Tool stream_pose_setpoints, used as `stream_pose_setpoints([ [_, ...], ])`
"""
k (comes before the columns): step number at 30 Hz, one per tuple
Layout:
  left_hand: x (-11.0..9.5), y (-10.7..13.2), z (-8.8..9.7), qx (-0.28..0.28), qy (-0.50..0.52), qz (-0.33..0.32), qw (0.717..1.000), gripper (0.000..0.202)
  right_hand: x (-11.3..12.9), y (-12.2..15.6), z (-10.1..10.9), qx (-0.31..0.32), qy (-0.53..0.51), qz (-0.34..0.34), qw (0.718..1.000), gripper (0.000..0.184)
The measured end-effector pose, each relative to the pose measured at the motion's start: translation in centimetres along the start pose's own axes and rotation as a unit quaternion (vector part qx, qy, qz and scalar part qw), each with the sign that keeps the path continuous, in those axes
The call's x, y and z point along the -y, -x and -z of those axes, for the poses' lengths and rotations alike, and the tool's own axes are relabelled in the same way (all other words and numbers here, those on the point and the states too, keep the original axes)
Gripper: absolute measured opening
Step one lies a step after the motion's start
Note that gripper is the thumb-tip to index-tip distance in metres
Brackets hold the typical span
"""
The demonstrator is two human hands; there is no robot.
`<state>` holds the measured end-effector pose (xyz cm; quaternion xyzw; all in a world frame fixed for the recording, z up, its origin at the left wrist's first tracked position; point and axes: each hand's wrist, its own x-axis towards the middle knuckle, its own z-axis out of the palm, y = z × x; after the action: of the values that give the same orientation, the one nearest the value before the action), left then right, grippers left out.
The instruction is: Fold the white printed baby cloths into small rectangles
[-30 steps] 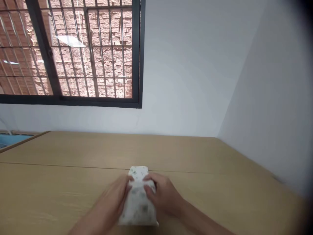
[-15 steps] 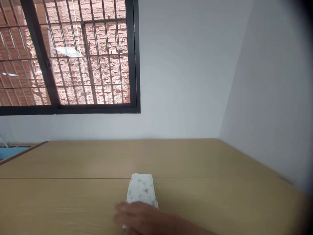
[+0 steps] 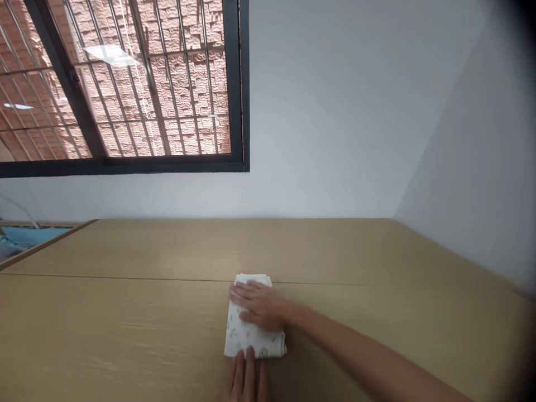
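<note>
A folded white cloth with a small faint print lies flat on the wooden tabletop. My right hand rests palm down across its upper part, fingers stretched to the left and somewhat blurred. At the cloth's near edge, the fingers of my left hand point forward, slightly apart, with the fingertips touching or just over the edge. The rest of that hand is cut off by the bottom of the view. Neither hand grips the cloth.
A thin seam crosses the tabletop. White walls stand behind and to the right. At the upper left is a dark-framed window with bars. Something blue shows beyond the table's left edge.
My right hand has moved forward from the cloth's near end onto its upper part. My left hand's fingers now show at the near edge. The view has tilted down a little.
</note>
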<state>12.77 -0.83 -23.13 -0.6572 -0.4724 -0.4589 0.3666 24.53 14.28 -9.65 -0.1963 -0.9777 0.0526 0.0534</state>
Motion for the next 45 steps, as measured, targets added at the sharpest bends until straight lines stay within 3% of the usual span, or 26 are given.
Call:
stream_pose_setpoints([
  [3,0.8,-1.6,0.9,0.065,-0.005,-0.081,0.995,0.030,-4.3,-1.3,2.2,-0.038,0.034,-0.076,0.996,0.053],
  [5,2.0,-3.0,1.9,0.095,0.009,-0.138,0.986,0.041,-5.9,-1.6,4.5,-0.077,0.054,-0.129,0.987,0.054],
  [8,4.5,-5.6,3.5,0.122,0.095,-0.132,0.979,0.037,-4.7,-0.4,7.5,-0.120,0.072,-0.170,0.975,0.058],
  [10,6.5,-7.4,4.3,0.235,0.161,-0.117,0.951,0.029,-1.6,1.5,8.3,-0.124,0.044,-0.182,0.974,0.057],
  [12,8.4,-8.6,4.9,0.316,0.186,-0.084,0.927,0.025,2.2,3.8,7.9,-0.086,-0.027,-0.160,0.983,0.051],
  [15,9.8,-9.2,4.7,0.362,0.220,-0.052,0.904,0.018,6.8,7.2,5.6,-0.027,-0.062,-0.154,0.986,0.048],
  [19,9.6,-9.5,3.8,0.403,0.242,-0.022,0.883,0.023,8.7,9.6,1.9,-0.017,-0.069,-0.129,0.989,0.075],
  [22,9.4,-10.7,4.6,0.419,0.247,0.019,0.874,0.031,9.5,10.3,0.2,-0.045,-0.073,-0.142,0.986,0.055],
  [24,9.5,-12.0,6.2,0.451,0.287,0.086,0.841,0.032,10.5,10.5,0.2,-0.081,-0.106,-0.170,0.976,0.038],
  [27,10.1,-13.9,8.2,0.514,0.405,0.219,0.724,0.024,11.5,10.2,1.6,-0.120,-0.203,-0.234,0.943,0.026],
  [28,10.3,-14.4,8.5,0.514,0.433,0.248,0.697,0.022,11.4,9.8,2.3,-0.127,-0.239,-0.251,0.929,0.023],
  [29,10.5,-14.8,8.3,0.504,0.442,0.259,0.695,0.022,11.1,9.4,2.9,-0.132,-0.271,-0.262,0.917,0.021],
  [30,10.6,-15.1,7.9,0.487,0.435,0.260,0.711,0.022,10.5,9.0,3.5,-0.139,-0.294,-0.266,0.907,0.020],
  [33,10.8,-15.7,5.1,0.445,0.373,0.230,0.781,0.016,7.8,7.3,3.8,-0.176,-0.296,-0.276,0.898,0.023],
  [37,9.9,-15.7,1.8,0.419,0.272,0.210,0.840,0.021,4.9,5.8,2.4,-0.208,-0.110,-0.317,0.919,0.030],
  [39,8.3,-15.1,1.5,0.397,0.224,0.195,0.868,0.033,4.9,5.6,1.9,-0.237,0.012,-0.276,0.931,0.042],
  [41,6.3,-13.8,1.7,0.391,0.209,0.150,0.884,0.048,5.8,5.6,1.5,-0.233,0.068,-0.196,0.950,0.051],
  [43,4.3,-12.2,2.1,0.397,0.204,0.077,0.891,0.065,7.0,5.5,1.2,-0.183,0.053,-0.133,0.973,0.056],
  [45,2.8,-10.7,2.1,0.401,0.184,0.019,0.897,0.078,8.0,5.3,0.6,-0.131,0.016,-0.124,0.983,0.059],
])
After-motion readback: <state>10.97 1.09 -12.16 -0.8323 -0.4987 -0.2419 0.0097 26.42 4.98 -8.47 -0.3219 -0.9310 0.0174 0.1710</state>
